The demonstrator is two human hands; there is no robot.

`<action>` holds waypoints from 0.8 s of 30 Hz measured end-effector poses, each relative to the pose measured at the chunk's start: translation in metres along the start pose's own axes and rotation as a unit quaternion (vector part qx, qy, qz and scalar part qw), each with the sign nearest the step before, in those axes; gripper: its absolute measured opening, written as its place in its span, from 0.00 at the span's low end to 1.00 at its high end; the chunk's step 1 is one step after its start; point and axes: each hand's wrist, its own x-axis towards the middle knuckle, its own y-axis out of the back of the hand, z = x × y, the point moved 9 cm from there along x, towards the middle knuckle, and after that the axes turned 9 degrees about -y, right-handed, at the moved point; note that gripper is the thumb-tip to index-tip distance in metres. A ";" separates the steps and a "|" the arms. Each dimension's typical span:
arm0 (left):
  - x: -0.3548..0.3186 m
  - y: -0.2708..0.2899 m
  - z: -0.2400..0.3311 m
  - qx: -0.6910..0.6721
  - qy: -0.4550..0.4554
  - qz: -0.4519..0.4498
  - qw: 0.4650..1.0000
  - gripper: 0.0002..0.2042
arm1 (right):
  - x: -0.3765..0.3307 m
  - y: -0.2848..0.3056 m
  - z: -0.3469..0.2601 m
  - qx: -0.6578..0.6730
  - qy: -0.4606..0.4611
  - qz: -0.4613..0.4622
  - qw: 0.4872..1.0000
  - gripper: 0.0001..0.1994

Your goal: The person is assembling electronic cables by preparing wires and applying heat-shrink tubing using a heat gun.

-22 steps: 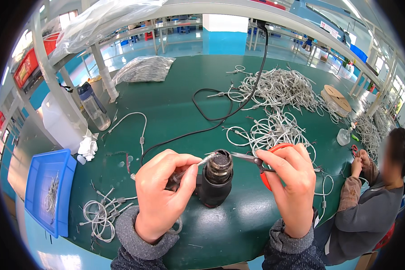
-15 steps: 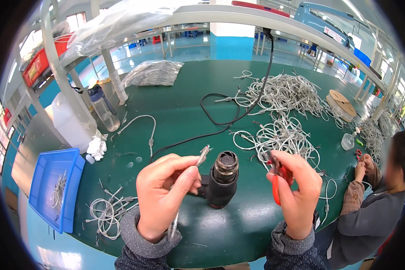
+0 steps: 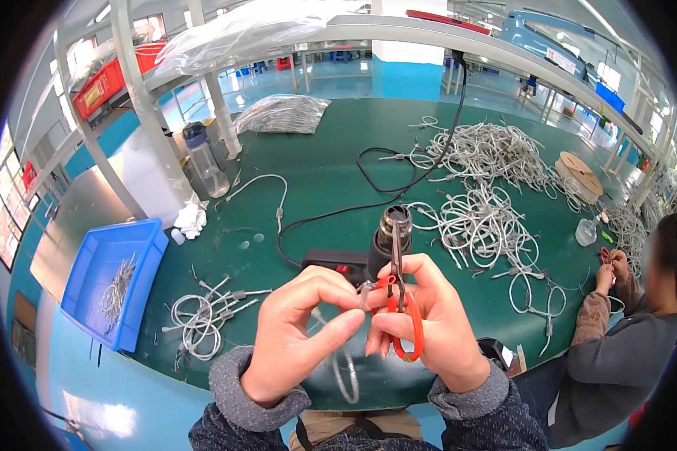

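One grey cable [image 3: 364, 295] is in hand, its work apparently midway: the left grip [image 3: 308, 319] pinches it narrowly near one end, between thumb and forefinger, while the rest hangs in a blurred loop below. The right grip [image 3: 432, 319] holds red-handled scissors [image 3: 408, 338], blades pointing up and away, just beside that pinched end; its fingertips also come close to the cable, though whether they touch it I cannot tell. Whether the end is already trimmed is too small to judge. Beyond both grips, the heat gun [image 3: 374, 257] stands nozzle up on the counter [image 3: 308, 180]. Much seems to remain around this single piece: a small bunch of cables [image 3: 203, 319] lies left of the left grip, and a looped heap [image 3: 481, 225] and a larger pile [image 3: 496, 154] spread beyond the right grip. Which of these are finished, and which wait, does not show. Farther left, a blue tray [image 3: 149, 293] holds thin wire pieces [image 3: 116, 293].
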 end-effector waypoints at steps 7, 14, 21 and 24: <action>-0.017 -0.009 0.016 0.100 -0.071 -0.053 0.991 0.05 | -0.012 -0.004 0.020 0.065 -0.024 -0.018 0.997 0.21; -0.026 0.009 0.021 0.068 0.021 0.014 0.997 0.05 | -0.020 -0.009 0.031 0.038 -0.047 -0.050 0.997 0.19; -0.028 0.012 0.031 0.140 -0.041 -0.011 0.989 0.05 | -0.022 -0.012 0.036 0.028 -0.060 -0.052 0.996 0.21; -0.028 0.012 0.034 0.161 -0.057 -0.013 0.985 0.04 | -0.023 -0.014 0.034 0.025 -0.059 -0.036 0.997 0.23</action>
